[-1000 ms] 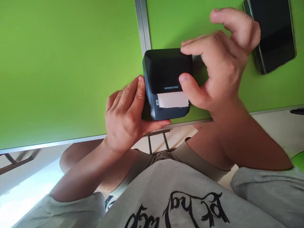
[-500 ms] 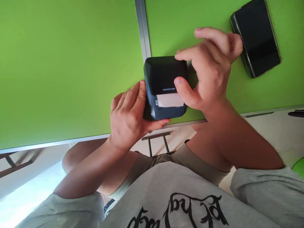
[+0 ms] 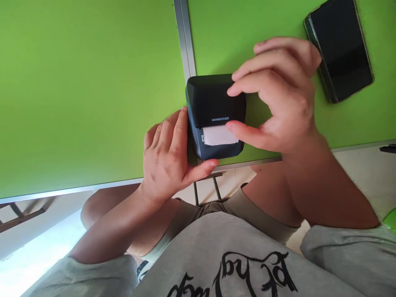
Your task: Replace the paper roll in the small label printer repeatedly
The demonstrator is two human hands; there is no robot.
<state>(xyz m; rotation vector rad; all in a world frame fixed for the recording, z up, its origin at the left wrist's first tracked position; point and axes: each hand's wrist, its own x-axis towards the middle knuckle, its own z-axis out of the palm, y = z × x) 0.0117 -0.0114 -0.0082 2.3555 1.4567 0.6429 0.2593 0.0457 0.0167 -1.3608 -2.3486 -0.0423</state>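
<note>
A black and dark blue NIIMBOT label printer (image 3: 210,99) rests on the green table near its front edge. From its front slot a white paper label strip (image 3: 216,136) sticks out. My left hand (image 3: 165,152) steadies the printer, fingers along its left side and thumb along its front edge. Over the printer's right side is my right hand (image 3: 284,97), fingers bent and spread apart from the thumb. Its fingertips are at the dark lid, and its thumb tip is at the upper right of the paper. Whether they press on either is hard to tell.
To the right, a black smartphone (image 3: 343,49) lies on the green table (image 3: 93,82), close behind my right hand. A metal seam strip (image 3: 185,41) runs across the tabletop to the printer. My legs and a stool-like frame are below the table edge.
My right hand has shifted right, its index finger coming down from the lid's far edge onto the lid area and its thumb lowering toward the paper. The left hand keeps its place at the printer.
</note>
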